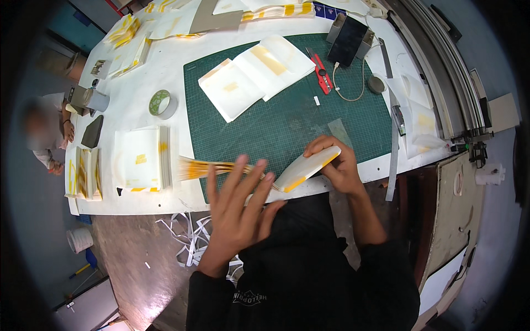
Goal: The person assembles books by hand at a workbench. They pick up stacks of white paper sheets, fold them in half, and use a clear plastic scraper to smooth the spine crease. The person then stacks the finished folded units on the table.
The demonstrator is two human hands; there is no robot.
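My right hand [343, 165] grips the right end of a bent stack of white-and-yellow printed sheets [309, 167], thumb on the near side and fingers behind. Toward the left, the sheets' edges [201, 169] fan out over the table's front edge and the mat. My left hand [237, 212] is raised in front of the fanned part with its fingers spread; it hides the middle of the stack, and whether it touches the paper I cannot tell. Beneath lies a green cutting mat [248, 129]. Two overlapping white-and-yellow sheet stacks [256, 74] rest at its far side.
A red utility knife [323, 74] and a black phone-like device [346, 41] on a holder lie at the far right. A metal ruler [393, 149] runs along the right. Left are a tape roll [162, 105] and a paper stack [141, 160]. Another person [49, 127] stands far left.
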